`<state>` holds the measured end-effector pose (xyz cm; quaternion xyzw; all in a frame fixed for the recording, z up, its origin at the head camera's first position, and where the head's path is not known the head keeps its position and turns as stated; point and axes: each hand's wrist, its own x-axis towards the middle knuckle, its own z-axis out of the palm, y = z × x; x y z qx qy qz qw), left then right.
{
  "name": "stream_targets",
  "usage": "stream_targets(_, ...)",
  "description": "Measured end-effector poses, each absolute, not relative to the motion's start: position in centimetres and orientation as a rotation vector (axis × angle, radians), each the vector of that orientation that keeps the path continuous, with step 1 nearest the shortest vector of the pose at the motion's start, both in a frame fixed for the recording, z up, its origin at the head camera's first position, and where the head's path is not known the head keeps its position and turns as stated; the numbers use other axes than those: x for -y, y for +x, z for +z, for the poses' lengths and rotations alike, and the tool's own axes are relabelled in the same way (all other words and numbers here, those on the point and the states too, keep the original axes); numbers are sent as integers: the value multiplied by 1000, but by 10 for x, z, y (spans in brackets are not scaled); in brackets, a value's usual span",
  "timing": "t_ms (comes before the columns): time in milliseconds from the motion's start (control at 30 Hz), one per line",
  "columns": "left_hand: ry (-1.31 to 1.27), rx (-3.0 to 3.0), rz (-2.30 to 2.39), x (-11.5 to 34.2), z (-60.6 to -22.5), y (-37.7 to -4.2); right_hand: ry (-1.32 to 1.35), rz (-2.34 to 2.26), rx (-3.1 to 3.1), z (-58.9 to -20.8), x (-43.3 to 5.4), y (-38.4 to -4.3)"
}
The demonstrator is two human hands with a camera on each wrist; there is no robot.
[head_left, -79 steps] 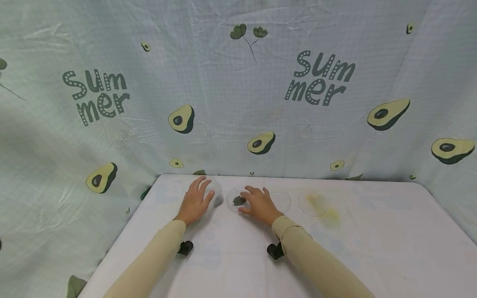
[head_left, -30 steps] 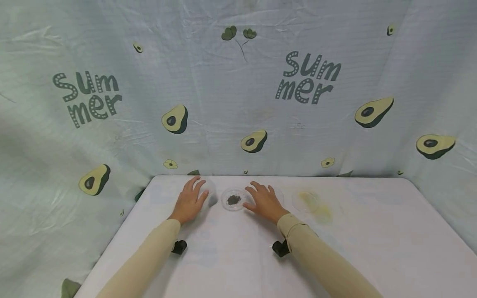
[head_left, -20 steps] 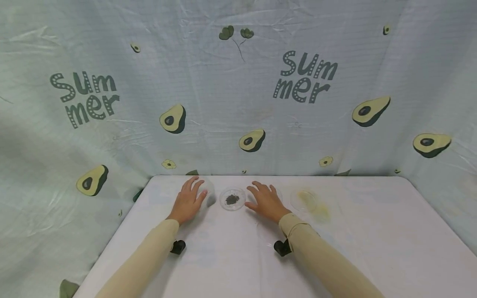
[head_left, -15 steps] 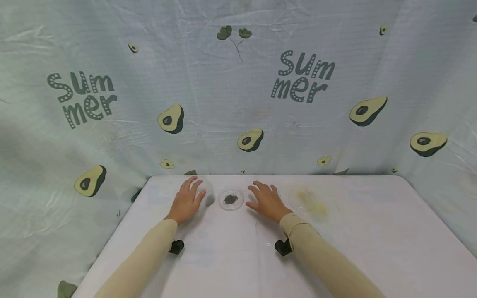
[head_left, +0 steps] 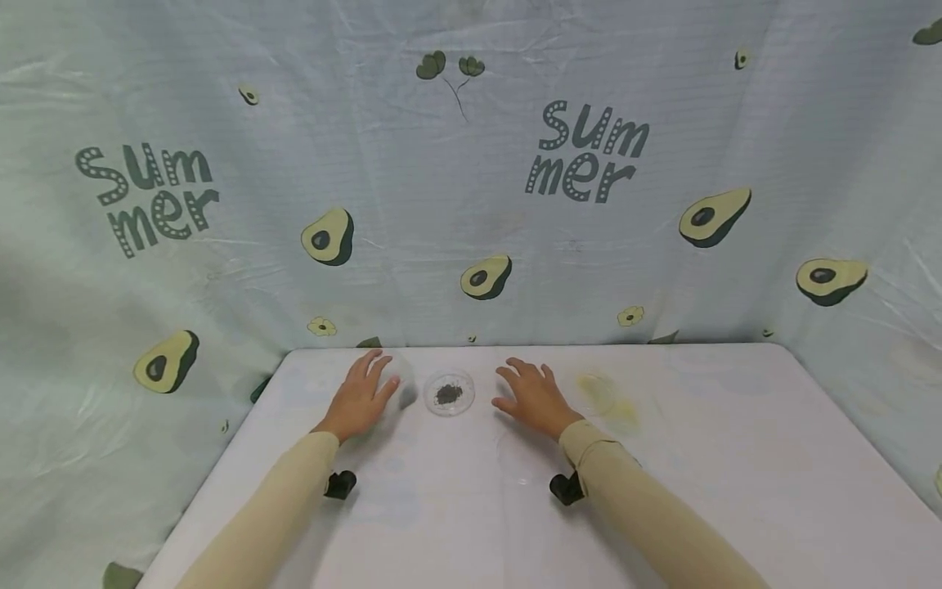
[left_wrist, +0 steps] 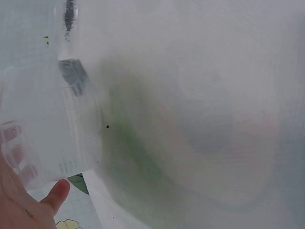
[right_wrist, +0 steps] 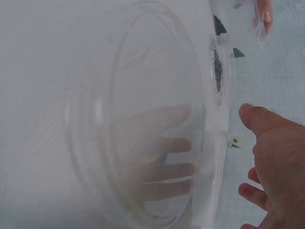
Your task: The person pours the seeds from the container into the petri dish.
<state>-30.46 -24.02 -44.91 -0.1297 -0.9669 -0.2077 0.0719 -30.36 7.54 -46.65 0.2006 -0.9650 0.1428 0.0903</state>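
In the head view my left hand (head_left: 356, 398) grips a clear plastic container (head_left: 400, 375), its thumb and fingers curved round it; a dark patch (head_left: 407, 397) shows low at its right. The left wrist view shows the fingers through the container's wall (left_wrist: 47, 105). Right of it lies a clear petri dish (head_left: 449, 379) with dark granules (head_left: 448, 395) in the middle. My right hand (head_left: 537, 401) hovers right of the dish, fingers spread, holding nothing. A large clear round dish or lid (right_wrist: 152, 81) lies close below the right wrist, reflecting fingers.
The white-covered table (head_left: 441, 532) has a faint yellow mark (head_left: 621, 409) right of my right hand. A printed curtain (head_left: 412, 180) rises straight behind the table's far edge. Black wrist cameras sit under both forearms, close above the table.
My right hand has left the petri dish, where its fingers overlapped the rim, and moved right. The left hand keeps its hold on the container. The head view has shifted rightward.
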Motion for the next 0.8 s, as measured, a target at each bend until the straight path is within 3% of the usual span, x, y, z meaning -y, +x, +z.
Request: stream_targets(800,-218,2866,-867,247,-447,-300,532,462,2933,-464,-102,-301)
